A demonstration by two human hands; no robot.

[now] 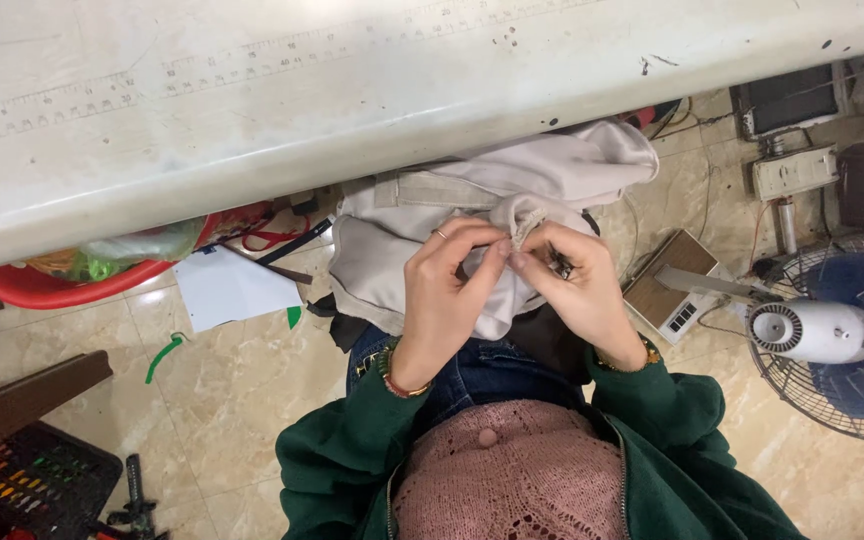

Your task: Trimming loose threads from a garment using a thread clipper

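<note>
A pale beige garment [422, 225] lies bunched in my lap, just under the edge of a white worktable [252, 90]. My left hand [447, 290] pinches a fold of the cloth near its frayed edge [522, 225]; a ring shows on one finger. My right hand [577, 285] grips the same spot from the other side and also holds a small dark tool [562, 268] between its fingers. Both hands meet fingertip to fingertip over the cloth. I wear green sleeves and a beaded bracelet on the left wrist.
A floor fan [832, 335] stands at the right, a small scale [672, 290] beside it. A red basin [62, 285] with bags sits under the table at left, next to a white paper sheet [232, 290]. A dark box of coloured items [32, 480] is at lower left.
</note>
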